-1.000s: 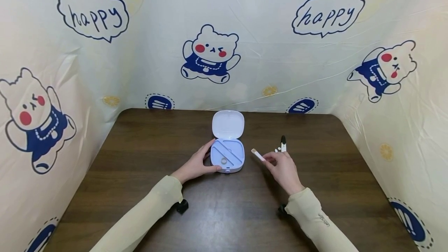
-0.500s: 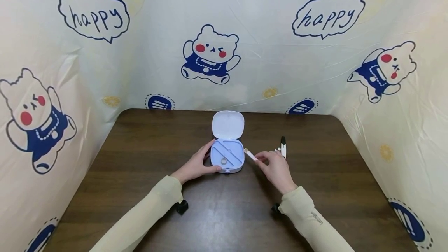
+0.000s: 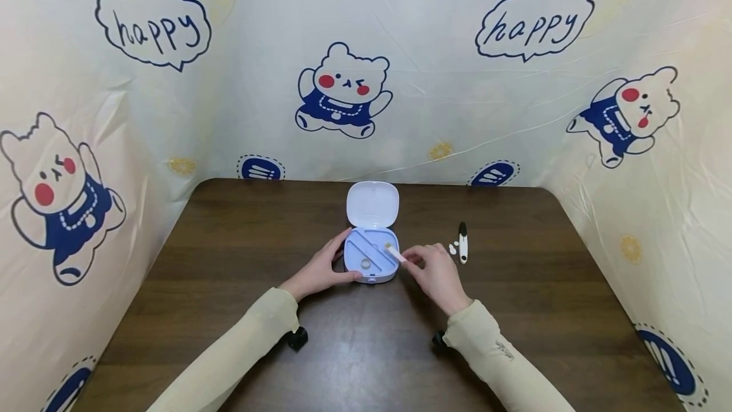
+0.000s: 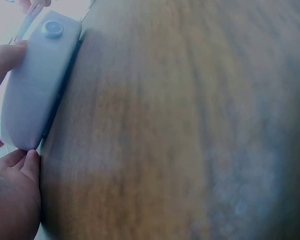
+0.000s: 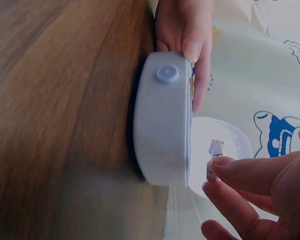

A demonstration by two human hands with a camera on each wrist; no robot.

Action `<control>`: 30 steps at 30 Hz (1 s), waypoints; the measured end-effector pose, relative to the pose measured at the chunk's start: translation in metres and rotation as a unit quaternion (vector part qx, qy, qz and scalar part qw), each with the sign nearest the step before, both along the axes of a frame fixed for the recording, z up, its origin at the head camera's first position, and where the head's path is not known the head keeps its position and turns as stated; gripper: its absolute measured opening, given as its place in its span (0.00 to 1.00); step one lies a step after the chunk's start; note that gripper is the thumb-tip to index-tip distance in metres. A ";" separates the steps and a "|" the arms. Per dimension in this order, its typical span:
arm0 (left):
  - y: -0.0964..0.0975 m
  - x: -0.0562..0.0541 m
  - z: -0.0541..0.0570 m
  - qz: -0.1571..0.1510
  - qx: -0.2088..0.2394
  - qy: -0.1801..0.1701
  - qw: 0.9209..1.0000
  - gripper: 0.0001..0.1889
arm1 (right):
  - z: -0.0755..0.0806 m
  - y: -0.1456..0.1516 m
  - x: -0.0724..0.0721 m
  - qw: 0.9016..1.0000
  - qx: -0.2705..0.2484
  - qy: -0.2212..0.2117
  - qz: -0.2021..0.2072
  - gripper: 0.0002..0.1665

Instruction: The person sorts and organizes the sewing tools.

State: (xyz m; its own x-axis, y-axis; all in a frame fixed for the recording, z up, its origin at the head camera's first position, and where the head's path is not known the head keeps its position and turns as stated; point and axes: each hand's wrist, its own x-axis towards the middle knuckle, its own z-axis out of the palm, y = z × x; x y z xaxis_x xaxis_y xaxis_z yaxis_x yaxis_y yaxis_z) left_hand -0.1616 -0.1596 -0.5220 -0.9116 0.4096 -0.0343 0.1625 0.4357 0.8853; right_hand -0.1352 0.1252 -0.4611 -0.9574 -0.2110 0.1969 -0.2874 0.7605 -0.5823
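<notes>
My left hand (image 3: 320, 272) holds a light blue plastic box (image 3: 356, 240) by its left side, thumb at the front rim and fingers behind. The box's lid (image 3: 372, 204) stands open at the back. Diagonal dividers split its inside, and a small metal ring-shaped piece (image 3: 365, 264) lies in the front left part. Between thumb and fingers, my right hand (image 3: 439, 277) pinches a narrow folded white tape measure (image 5: 216, 152) with printed marks. In the head view, its tan end overlaps the box's right side. Whether it touches the box, I cannot tell.
To the right of my right hand, a slim white tool with a black end (image 3: 463, 243) lies on the brown table (image 3: 257, 221). Two or so small white pieces (image 3: 454, 248) are beside it. A printed cloth (image 3: 434, 94) surrounds the table's back and sides.
My right hand has moved left with the tape measure, from beside the box to over its right edge. The slim tool and small white pieces are now uncovered. My left hand stays put.
</notes>
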 end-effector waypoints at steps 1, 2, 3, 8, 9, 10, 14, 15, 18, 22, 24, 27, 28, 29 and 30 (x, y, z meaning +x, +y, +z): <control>0.000 0.000 0.000 0.000 0.000 0.000 1.000 0.58 | 0.001 -0.002 0.000 1.000 0.000 -0.001 0.002 0.05; 0.000 0.000 0.000 -0.001 0.000 0.001 1.000 0.58 | 0.002 -0.004 0.000 1.000 0.000 -0.001 0.004 0.05; 0.000 0.000 0.000 -0.001 0.000 0.002 1.000 0.58 | 0.002 -0.005 0.000 1.000 -0.001 -0.001 0.006 0.05; 0.000 0.000 0.000 0.000 0.002 0.005 1.000 0.58 | 0.004 -0.013 0.001 1.000 -0.001 0.001 0.017 0.05; 0.000 0.000 0.000 0.001 0.003 0.005 1.000 0.58 | 0.004 -0.014 0.001 1.000 -0.001 0.001 0.020 0.05; 0.000 0.000 0.001 0.001 0.003 0.005 1.000 0.58 | 0.004 -0.016 0.001 1.000 0.000 0.002 0.022 0.05; 0.001 0.002 0.002 0.003 0.009 0.002 1.000 0.57 | 0.002 -0.021 0.002 0.999 0.006 0.010 0.030 0.05; 0.001 0.002 0.002 0.004 0.010 0.001 1.000 0.57 | 0.001 -0.022 0.002 0.999 0.007 0.014 0.033 0.05; 0.001 0.002 0.001 0.006 0.014 -0.001 1.000 0.56 | -0.001 -0.025 0.001 0.999 0.006 0.029 0.039 0.05; 0.000 0.002 -0.001 0.007 0.021 -0.002 1.000 0.56 | -0.004 -0.030 0.001 0.998 0.011 0.049 0.047 0.05; 0.000 0.002 -0.001 0.006 0.021 -0.002 1.000 0.56 | -0.006 -0.032 0.000 0.998 0.018 0.048 0.047 0.05; 0.000 0.002 0.000 0.005 0.013 -0.002 1.000 0.56 | -0.007 -0.034 0.000 0.998 0.028 0.039 0.048 0.05; 0.000 0.002 0.000 0.004 0.011 -0.001 1.000 0.56 | -0.007 -0.035 0.000 0.998 0.029 0.035 0.048 0.05; 0.000 0.002 0.001 0.004 0.009 -0.002 1.000 0.57 | -0.007 -0.036 0.000 0.998 0.030 0.032 0.048 0.05; 0.000 0.002 0.001 0.004 0.008 -0.003 1.000 0.57 | -0.006 -0.037 0.000 0.998 0.030 0.031 0.049 0.06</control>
State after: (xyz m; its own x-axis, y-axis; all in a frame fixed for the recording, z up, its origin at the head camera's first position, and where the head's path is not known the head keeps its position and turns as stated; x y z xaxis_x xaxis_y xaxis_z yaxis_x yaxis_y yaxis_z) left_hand -0.1592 -0.1600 -0.5205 -0.9146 0.4031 -0.0334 0.1541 0.4235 0.8927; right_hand -0.1350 0.0881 -0.4674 -0.9183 -0.3157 0.2390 -0.3955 0.7607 -0.5148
